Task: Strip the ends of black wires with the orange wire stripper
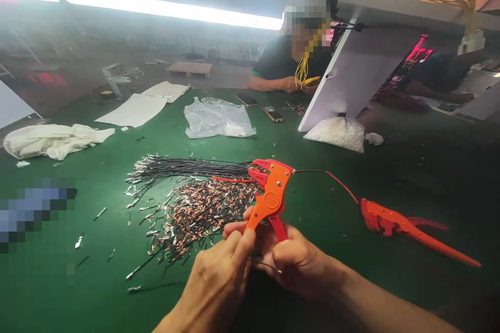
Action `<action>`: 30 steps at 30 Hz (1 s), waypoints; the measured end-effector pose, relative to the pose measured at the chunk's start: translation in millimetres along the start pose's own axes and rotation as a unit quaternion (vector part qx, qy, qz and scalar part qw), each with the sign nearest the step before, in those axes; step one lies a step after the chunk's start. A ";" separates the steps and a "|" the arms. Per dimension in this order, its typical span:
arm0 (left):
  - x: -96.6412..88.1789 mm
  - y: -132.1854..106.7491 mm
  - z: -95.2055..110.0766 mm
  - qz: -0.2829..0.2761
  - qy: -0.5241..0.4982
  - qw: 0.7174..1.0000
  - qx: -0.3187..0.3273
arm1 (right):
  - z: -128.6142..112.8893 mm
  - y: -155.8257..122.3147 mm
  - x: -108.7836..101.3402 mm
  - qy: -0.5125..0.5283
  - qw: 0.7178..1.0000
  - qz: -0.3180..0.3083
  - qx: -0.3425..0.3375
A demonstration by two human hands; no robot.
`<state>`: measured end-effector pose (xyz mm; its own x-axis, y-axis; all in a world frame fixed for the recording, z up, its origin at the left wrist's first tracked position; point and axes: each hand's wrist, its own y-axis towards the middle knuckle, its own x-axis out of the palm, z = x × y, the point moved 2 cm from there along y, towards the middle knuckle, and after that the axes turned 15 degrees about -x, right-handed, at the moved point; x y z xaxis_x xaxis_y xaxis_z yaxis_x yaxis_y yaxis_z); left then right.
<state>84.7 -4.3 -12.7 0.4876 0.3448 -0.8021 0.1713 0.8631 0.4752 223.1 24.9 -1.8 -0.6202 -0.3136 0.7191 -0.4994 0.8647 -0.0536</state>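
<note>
Left hand [219,276], right hand [297,263] on first stripper [270,199]; second stripper [394,223] aside

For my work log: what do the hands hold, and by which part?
The left hand and right hand hold the orange wire stripper by its lower handles.

We see an orange stripper [271,197] with red jaws and a red handle on a green table [97,270]. We note black wires [187,167], a red wire [342,188], copper-and-silver offcuts [203,210], a white cloth [50,140] and yellow wires [301,70].
</note>
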 end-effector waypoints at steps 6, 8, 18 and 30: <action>-13.5 5.5 2.2 0.010 -0.079 0.997 -0.024 | -9.4 -1.1 -6.5 -0.011 0.999 -0.011 -0.030; -20.5 9.0 0.1 0.019 -0.100 0.994 -0.045 | -12.1 -2.0 -7.3 -0.047 0.996 -0.019 -0.069; -35.8 26.3 -22.6 0.089 0.001 0.995 -0.055 | -11.8 -8.4 0.1 -0.137 0.973 -0.116 -0.145; -48.4 17.0 0.4 0.199 0.054 0.978 -0.037 | -1.1 -12.1 -4.1 -0.170 0.967 -0.136 -0.129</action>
<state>64.4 -6.5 34.3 0.4097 0.6916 -0.5948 -0.0771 0.6760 0.7328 232.3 16.2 -3.4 -0.6724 -0.6163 0.4099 -0.5315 0.7875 0.3120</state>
